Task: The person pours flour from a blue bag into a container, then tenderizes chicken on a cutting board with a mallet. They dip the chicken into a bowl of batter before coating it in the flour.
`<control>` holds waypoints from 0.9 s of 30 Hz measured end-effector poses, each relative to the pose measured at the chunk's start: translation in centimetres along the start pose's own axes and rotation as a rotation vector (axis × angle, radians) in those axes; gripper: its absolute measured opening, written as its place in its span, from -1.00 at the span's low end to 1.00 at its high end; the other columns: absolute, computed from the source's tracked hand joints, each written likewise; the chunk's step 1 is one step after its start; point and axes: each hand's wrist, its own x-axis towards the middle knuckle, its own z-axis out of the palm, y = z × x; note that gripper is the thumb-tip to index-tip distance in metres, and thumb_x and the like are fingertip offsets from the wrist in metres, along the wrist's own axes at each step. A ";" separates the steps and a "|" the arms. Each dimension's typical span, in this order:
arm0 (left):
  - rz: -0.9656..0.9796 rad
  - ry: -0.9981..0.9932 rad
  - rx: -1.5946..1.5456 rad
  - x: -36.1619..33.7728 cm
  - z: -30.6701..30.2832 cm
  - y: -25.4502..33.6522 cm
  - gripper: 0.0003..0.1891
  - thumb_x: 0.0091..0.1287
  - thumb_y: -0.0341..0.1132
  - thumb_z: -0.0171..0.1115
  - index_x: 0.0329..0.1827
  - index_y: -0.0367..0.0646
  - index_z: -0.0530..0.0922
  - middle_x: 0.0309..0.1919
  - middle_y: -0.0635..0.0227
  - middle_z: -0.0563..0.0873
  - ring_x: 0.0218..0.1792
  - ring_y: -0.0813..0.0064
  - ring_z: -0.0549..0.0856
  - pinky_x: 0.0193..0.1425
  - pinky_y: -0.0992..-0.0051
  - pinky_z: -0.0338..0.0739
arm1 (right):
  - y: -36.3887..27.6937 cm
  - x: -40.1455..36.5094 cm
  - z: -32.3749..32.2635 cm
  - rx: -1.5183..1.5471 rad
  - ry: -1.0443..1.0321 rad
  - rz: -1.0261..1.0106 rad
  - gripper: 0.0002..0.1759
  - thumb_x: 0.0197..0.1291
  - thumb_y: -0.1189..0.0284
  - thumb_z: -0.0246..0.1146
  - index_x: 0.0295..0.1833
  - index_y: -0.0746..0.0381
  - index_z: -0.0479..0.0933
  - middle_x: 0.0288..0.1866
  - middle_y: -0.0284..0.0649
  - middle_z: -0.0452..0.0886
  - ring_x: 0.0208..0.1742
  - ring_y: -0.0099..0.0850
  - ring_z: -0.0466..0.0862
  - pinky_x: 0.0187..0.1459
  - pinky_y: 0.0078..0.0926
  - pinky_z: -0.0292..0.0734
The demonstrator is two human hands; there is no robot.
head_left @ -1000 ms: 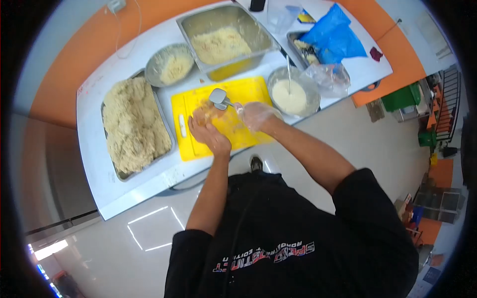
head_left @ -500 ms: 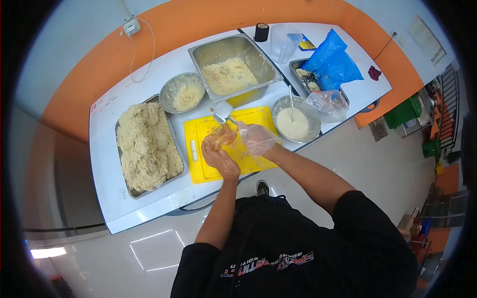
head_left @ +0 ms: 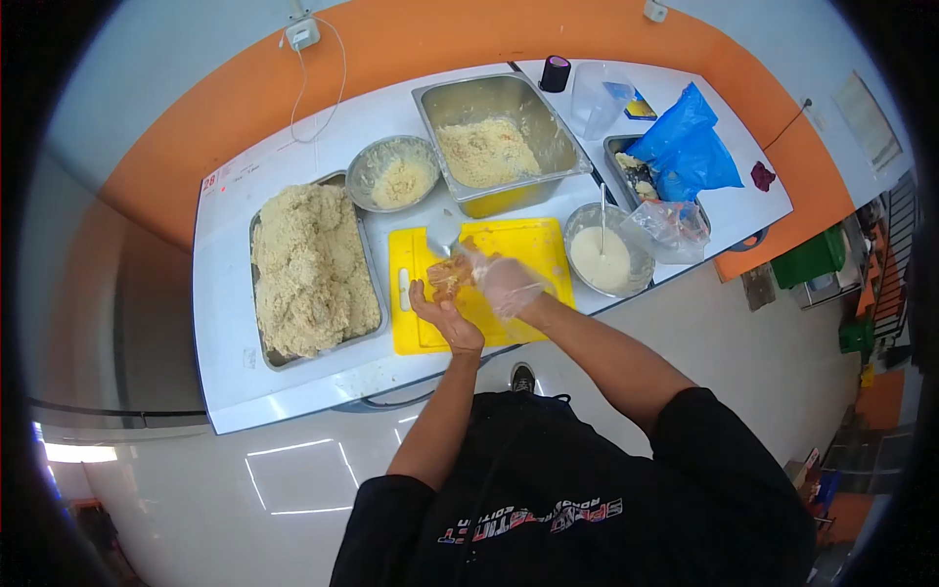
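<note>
The left hand's (head_left: 446,315) bare fingers were curled up around an orange-brown lump of food (head_left: 450,276), cupping it from below just above the yellow cutting board (head_left: 533,247). The right hand (head_left: 509,285), in a clear plastic glove, lay against the lump's other side, its fingers closed on the handle of a metal scoop (head_left: 442,233). The scoop's flat head stuck out past the lump toward the far edge of the board.

The board lay on a white table (head_left: 230,382), at the near edge in front of the person. To its left sat a tray (head_left: 369,277) heaped with pale crumbs. Behind the board stood a small metal bowl (head_left: 373,161) with some crumbs in it, and beside that a deep steel pan (head_left: 468,94) holding more. Just right of the board was a bowl of white batter (head_left: 606,260) with a spoon handle (head_left: 603,206) standing in it. Beyond it lay a crumpled clear bag (head_left: 670,223) and a blue bag (head_left: 696,149) over another tray.
</note>
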 end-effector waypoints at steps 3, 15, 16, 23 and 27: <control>-0.032 0.036 -0.098 -0.8 -0.3 -0.3 -0.32 0.59 0.09 -0.21 0.50 -0.34 0.12 0.45 -0.01 0.18 0.51 0.08 0.13 0.61 0.10 -0.04 | 2.5 1.4 3.9 -0.038 -0.340 0.280 -0.60 0.39 0.36 0.04 0.24 0.32 0.42 -0.25 0.14 0.71 -0.18 0.05 0.75 -0.16 -0.05 0.63; -0.333 0.162 -0.382 -0.2 -1.0 -0.1 -0.31 0.58 0.18 -0.26 0.56 -0.13 0.06 0.55 0.12 0.11 0.60 0.14 0.05 0.64 0.09 -0.14 | -2.5 -2.8 -1.5 0.043 0.102 0.027 -0.71 0.37 0.39 0.03 0.09 0.26 0.50 -0.28 0.11 0.70 -0.25 0.04 0.73 -0.24 -0.06 0.61; -0.342 0.175 -0.382 -0.2 -0.8 -0.1 -0.32 0.58 0.19 -0.27 0.56 -0.10 0.06 0.55 0.13 0.11 0.60 0.16 0.04 0.64 0.09 -0.16 | -1.5 -3.4 -0.6 -0.006 -0.062 0.042 -0.71 0.39 0.36 0.03 0.07 0.27 0.50 -0.28 0.12 0.70 -0.27 0.04 0.73 -0.25 -0.04 0.60; -0.342 0.193 -0.393 -0.1 -0.9 -0.3 -0.35 0.60 0.13 -0.28 0.54 -0.14 0.09 0.50 0.15 0.15 0.57 0.18 0.07 0.62 0.14 -0.13 | -2.5 -5.8 1.3 -0.044 -0.076 0.080 -0.67 0.43 0.27 -0.02 0.02 0.26 0.53 -0.35 0.13 0.68 -0.27 0.08 0.72 -0.26 0.04 0.58; -0.316 0.163 -0.370 -0.2 -0.6 -0.1 -0.31 0.59 0.23 -0.35 0.56 -0.09 0.08 0.54 0.18 0.15 0.60 0.19 0.05 0.63 0.12 -0.16 | -1.8 -5.4 0.8 -0.131 -0.098 -0.005 -0.55 0.54 0.18 -0.11 0.06 0.30 0.54 -0.27 0.16 0.67 -0.26 0.09 0.70 -0.24 0.03 0.55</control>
